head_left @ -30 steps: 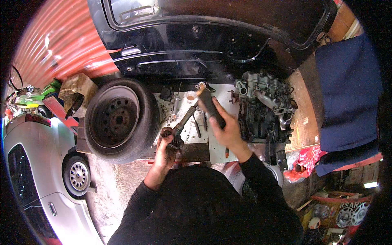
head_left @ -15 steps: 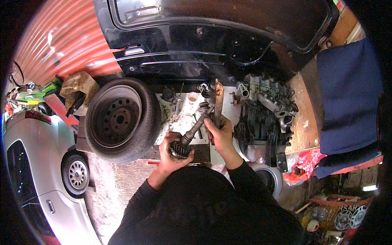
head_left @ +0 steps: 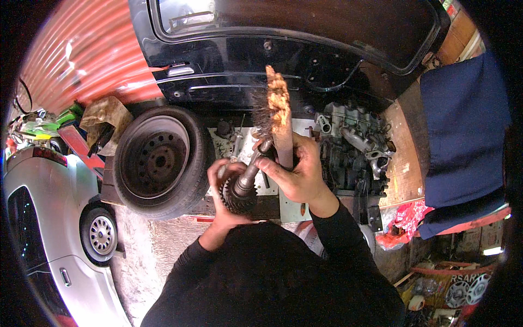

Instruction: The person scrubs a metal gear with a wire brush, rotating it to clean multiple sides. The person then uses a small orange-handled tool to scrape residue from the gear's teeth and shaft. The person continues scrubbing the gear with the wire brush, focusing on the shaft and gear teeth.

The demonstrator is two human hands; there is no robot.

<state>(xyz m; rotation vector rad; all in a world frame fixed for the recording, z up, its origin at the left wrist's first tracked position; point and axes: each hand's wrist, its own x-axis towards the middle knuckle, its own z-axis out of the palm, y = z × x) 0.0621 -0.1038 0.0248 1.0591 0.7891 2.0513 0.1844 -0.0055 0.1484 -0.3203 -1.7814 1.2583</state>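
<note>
In my left hand (head_left: 220, 204) is a metal gear shaft (head_left: 249, 177), its dark toothed gear end resting in the palm with my fingers curled around the far side. The narrow end points up and to the right. Closed around the wooden handle of a worn brush (head_left: 280, 109), my right hand (head_left: 306, 173) also has its thumb against the upper part of the shaft. The brush stands nearly upright, its dark bristles facing left and its top wood splintered. The shaft's narrow tip lies beside the lower bristles; whether they touch, I cannot tell.
A tyre on a steel rim (head_left: 201, 169) stands left of my hands, and an engine (head_left: 357, 144) sits to the right. Small metal parts lie on the white board (head_left: 267, 189) behind them. Beyond is a black vehicle panel (head_left: 229, 60); a blue cloth (head_left: 463, 136) hangs far right.
The brush has risen and tilted slightly left, its bristles now in plain view. The shaft has come up and turned, showing more of the gear's face. My left fingers have shifted around the gear.
</note>
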